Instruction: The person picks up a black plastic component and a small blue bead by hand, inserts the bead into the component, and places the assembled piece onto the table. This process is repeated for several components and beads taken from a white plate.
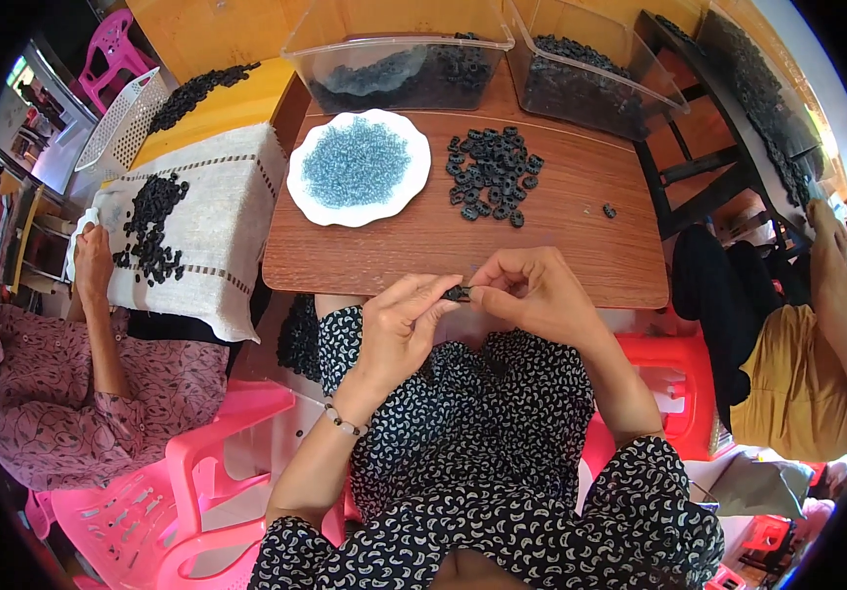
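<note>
My left hand (402, 321) pinches a small black plastic part (457, 293) between thumb and fingertips, just off the table's front edge and above my lap. My right hand (538, 295) meets it from the right, thumb and index finger pressed together at the part's end. Whatever lies between those right fingertips is too small to make out. On the table ahead, a white scalloped plate (302, 204) carries a heap of small clear bluish pieces (356, 160). Right of it lies a loose pile of similar black parts (492, 172), with one single part (609, 210) farther right.
Two clear plastic bins (399, 74) (595, 84) with black parts stand along the brown table's (394, 258) far side. At left, a co-worker's hand (94, 258) is beside a cloth-covered table (217, 211) with black parts. Another person's arm (834, 280) shows at right.
</note>
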A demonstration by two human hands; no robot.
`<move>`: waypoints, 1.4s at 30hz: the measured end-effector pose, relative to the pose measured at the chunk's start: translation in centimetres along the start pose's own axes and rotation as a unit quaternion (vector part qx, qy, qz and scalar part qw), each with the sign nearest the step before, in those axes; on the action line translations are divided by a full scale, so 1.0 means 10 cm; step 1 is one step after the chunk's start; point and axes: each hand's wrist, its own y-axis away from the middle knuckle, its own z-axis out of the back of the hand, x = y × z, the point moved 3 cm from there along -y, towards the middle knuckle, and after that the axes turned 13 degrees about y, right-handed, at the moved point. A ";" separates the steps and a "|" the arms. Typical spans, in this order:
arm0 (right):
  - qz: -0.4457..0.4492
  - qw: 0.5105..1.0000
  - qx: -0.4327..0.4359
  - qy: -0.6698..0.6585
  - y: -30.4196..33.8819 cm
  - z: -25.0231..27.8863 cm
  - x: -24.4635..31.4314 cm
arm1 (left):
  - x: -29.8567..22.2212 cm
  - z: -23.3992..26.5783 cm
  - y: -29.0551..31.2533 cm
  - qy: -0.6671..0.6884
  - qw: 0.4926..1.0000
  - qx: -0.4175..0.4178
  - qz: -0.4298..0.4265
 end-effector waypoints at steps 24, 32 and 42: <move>-0.005 1.000 -0.019 0.022 0.01 -0.09 -0.01 | 0.01 -0.05 0.06 -0.014 1.000 0.010 -0.024; -0.014 1.000 0.008 -0.010 0.02 -0.09 -0.03 | 0.04 -0.09 0.10 -0.019 0.999 0.003 -0.031; -0.037 0.999 0.020 0.024 0.03 -0.11 -0.07 | 0.01 -0.13 0.10 -0.085 0.993 0.014 -0.077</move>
